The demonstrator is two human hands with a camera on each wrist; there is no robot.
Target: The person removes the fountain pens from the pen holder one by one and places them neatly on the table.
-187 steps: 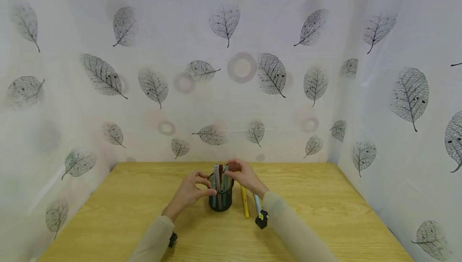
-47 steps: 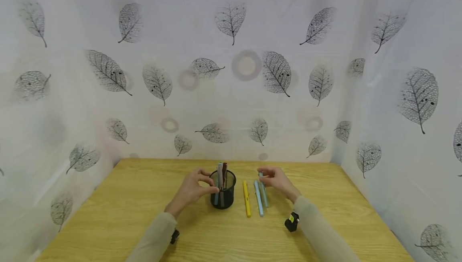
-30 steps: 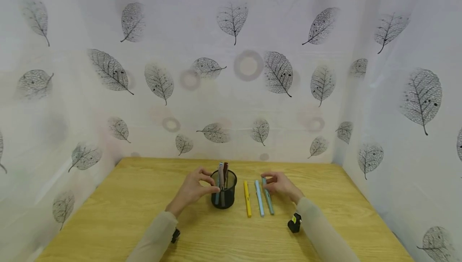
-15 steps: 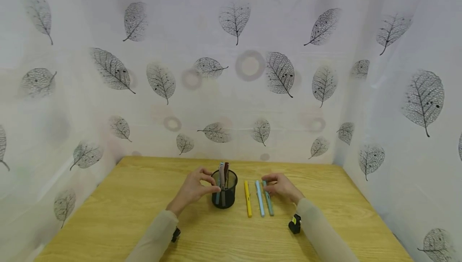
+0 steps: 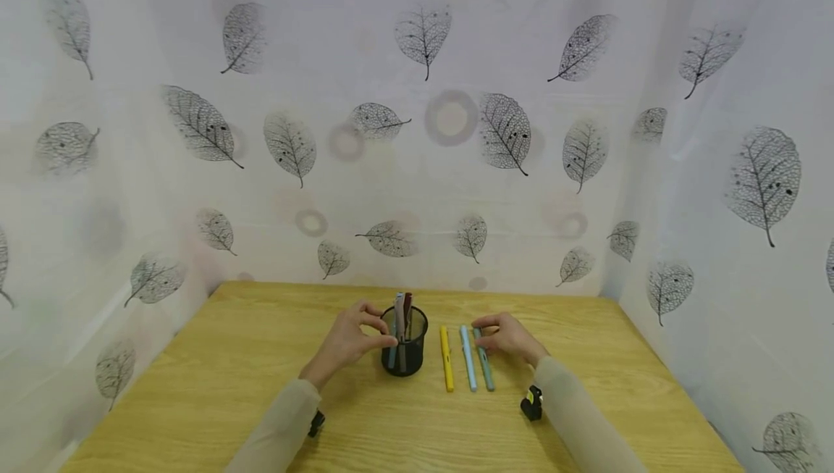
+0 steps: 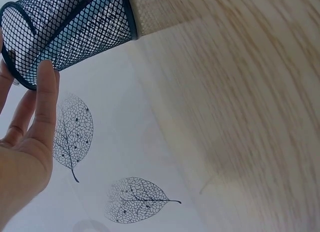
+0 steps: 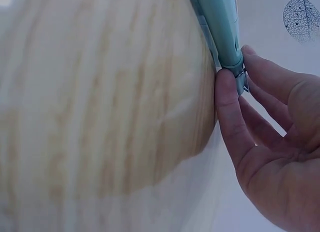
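Note:
A black mesh pen holder [image 5: 402, 346] stands upright on the table, with a few pens [image 5: 401, 314] in it, one dark red and one greyish. At its left rim, my left hand [image 5: 348, 337] holds it between thumb and fingers; the left wrist view shows fingertips against the mesh rim [image 6: 20, 75]. To the right, my right hand [image 5: 511, 337] pinches the far end of a grey-green pen [image 5: 486, 371] lying on the table. The right wrist view shows thumb and finger on that pen [image 7: 222, 30] near its clip end.
A light blue pen [image 5: 468, 361] lies just left of the grey-green one, and a yellow pen [image 5: 446, 361] lies nearer the holder. All three are roughly parallel on the wooden table [image 5: 384, 429]. A leaf-patterned curtain [image 5: 365, 183] rises behind and at both sides.
My right hand has moved from the pen holder to the right, bringing the grey-green pen out and laying it beside the light blue one. The last half second shows almost no movement.

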